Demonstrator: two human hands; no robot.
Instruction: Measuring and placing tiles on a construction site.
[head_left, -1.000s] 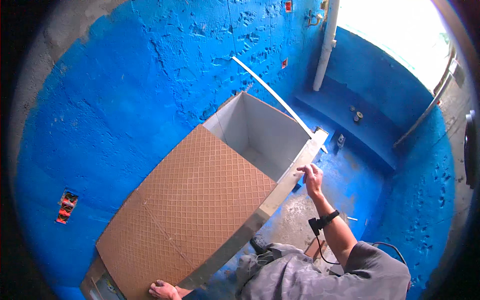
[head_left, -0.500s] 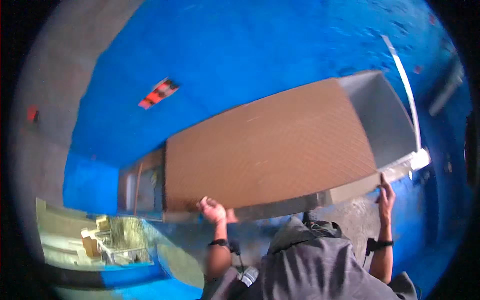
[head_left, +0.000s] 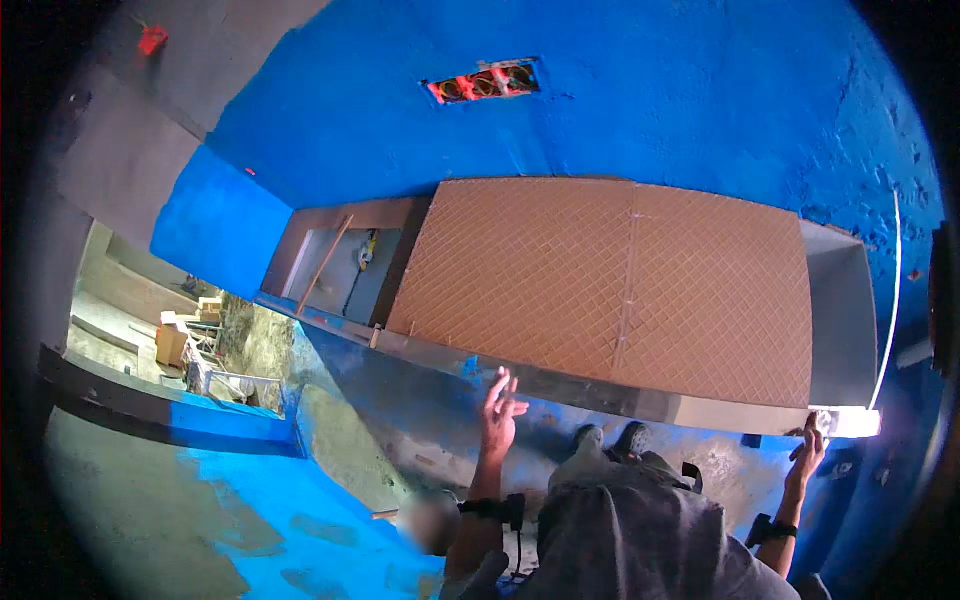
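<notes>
Currently the brown ribbed panel (head_left: 610,285) covers most of the grey box frame (head_left: 840,320), left hand (head_left: 498,410) open and empty below it, right hand (head_left: 810,445) fingers gripping its corner.

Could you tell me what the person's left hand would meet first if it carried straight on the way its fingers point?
The left hand, fingers spread, points up at the grey front ledge of the long box-like frame, just below the brown diamond-patterned panel. It would probably meet that ledge first, though depth is unclear.
</notes>
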